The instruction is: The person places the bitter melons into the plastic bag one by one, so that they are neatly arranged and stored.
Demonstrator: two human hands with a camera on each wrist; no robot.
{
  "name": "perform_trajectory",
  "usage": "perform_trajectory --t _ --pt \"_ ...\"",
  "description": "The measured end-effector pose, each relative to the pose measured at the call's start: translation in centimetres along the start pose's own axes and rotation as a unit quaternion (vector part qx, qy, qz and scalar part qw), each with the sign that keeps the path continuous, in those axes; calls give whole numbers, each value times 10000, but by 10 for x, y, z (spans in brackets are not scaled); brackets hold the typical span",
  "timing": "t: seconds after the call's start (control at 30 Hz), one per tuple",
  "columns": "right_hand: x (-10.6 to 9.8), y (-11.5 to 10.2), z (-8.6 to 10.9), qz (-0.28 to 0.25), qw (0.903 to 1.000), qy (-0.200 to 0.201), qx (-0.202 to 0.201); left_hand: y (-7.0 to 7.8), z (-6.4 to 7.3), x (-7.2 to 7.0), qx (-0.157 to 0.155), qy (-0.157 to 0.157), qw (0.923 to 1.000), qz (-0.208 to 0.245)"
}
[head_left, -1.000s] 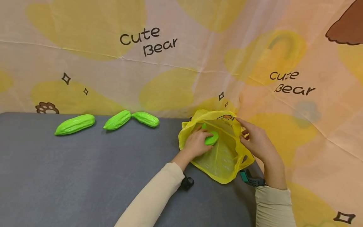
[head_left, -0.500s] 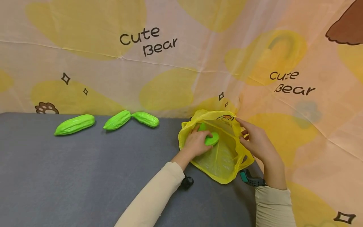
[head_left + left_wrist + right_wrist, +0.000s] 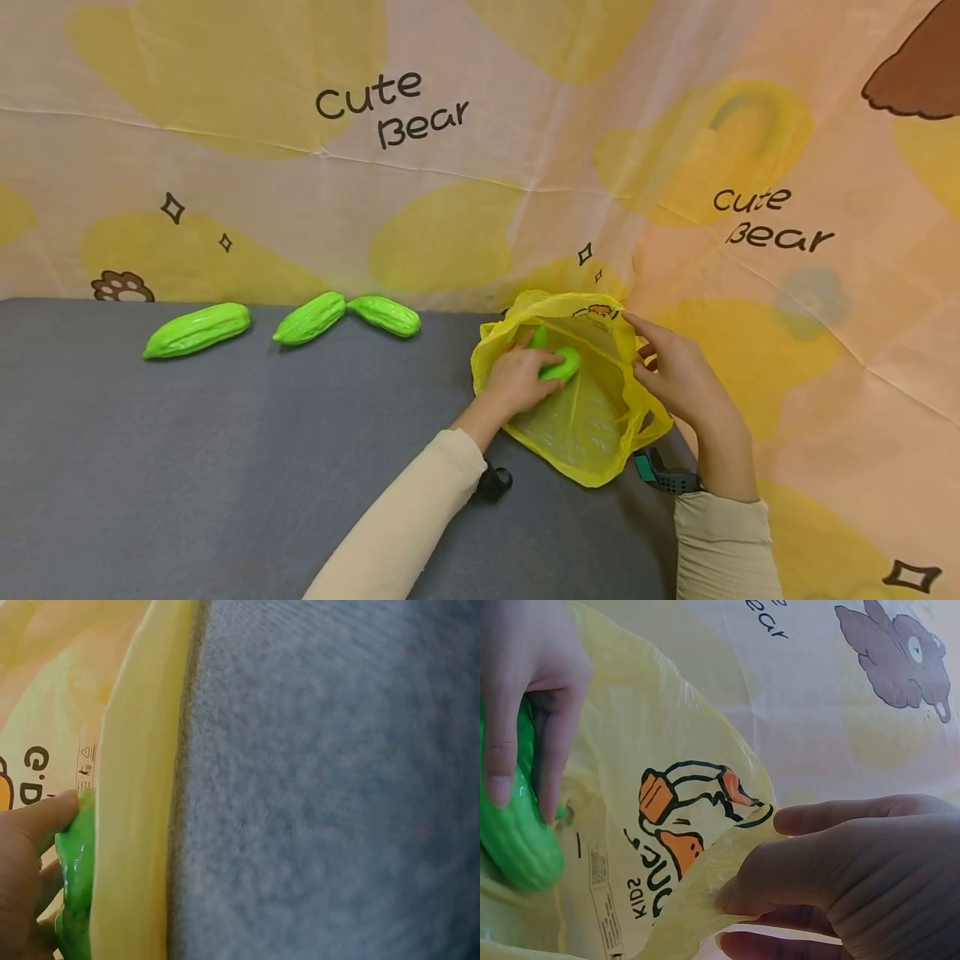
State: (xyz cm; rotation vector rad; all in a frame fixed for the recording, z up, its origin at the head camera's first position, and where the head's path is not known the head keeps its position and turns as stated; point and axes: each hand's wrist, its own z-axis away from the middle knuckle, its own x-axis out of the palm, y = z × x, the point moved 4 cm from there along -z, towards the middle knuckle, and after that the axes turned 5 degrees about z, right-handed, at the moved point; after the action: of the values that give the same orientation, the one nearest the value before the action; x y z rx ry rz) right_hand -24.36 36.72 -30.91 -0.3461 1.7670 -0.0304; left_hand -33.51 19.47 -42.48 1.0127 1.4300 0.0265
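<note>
Head view, taking the mouth of the yellow plastic bag (image 3: 588, 429) as the dial: the left hand (image 3: 520, 381) reaches in from eight o'clock, its fingers curled around a green vegetable (image 3: 564, 364) that lies inside the bag, near the dial's centre. A green tip (image 3: 539, 337) shows past the fingers towards eleven — whether it belongs to the same piece or another, I cannot tell. At three o'clock the right hand (image 3: 681, 371) pinches the bag's edge between thumb and fingers, and the mouth stands wide. The right wrist view shows that grip closely, beside a black-and-orange cartoon print (image 3: 681, 847) on the bag.

Out around nine o'clock, on the grey table (image 3: 262, 467), lie a long vegetable (image 3: 197, 331), furthest off, then a middle vegetable (image 3: 311, 318) and a short vegetable (image 3: 386, 316) whose ends meet or nearly do — all ribbed and bright green. A black object (image 3: 495, 482) shows just under the left wrist, at seven o'clock; a dark band with teal (image 3: 675, 479) sits at the right wrist, at four. Behind, towards twelve, hangs a printed cloth (image 3: 450, 225) reading "Cute Bear", with yellow patches and a brown paw print (image 3: 123, 283) between nine and ten, low above the table's edge.
</note>
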Motion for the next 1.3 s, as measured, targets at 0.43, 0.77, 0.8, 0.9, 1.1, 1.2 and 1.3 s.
perform_trajectory --t 0.43,0.77,0.8,0.9,1.1,1.2,1.3 --pt "0 0 0 -17 10000 -31 31 9 -1 -2 510 86 9987 -22" --pt "-1 -1 0 10 10000 -9 29 11 -1 -3 640 316 9974 53" --pt "-2 -1 0 11 10000 -17 35 11 -2 -3 638 366 9973 68" --pt "-1 -1 0 3 10000 -30 41 9 -2 -4 503 516 9973 125" --pt "-2 -2 1 -23 10000 -46 52 5 -4 -8 -87 752 9971 12" --pt "-3 -2 1 -21 9999 -112 90 4 -3 -8 -347 786 9963 -43" --pt "-3 -2 1 -28 9999 -130 96 4 -4 -8 -451 793 9957 -148"
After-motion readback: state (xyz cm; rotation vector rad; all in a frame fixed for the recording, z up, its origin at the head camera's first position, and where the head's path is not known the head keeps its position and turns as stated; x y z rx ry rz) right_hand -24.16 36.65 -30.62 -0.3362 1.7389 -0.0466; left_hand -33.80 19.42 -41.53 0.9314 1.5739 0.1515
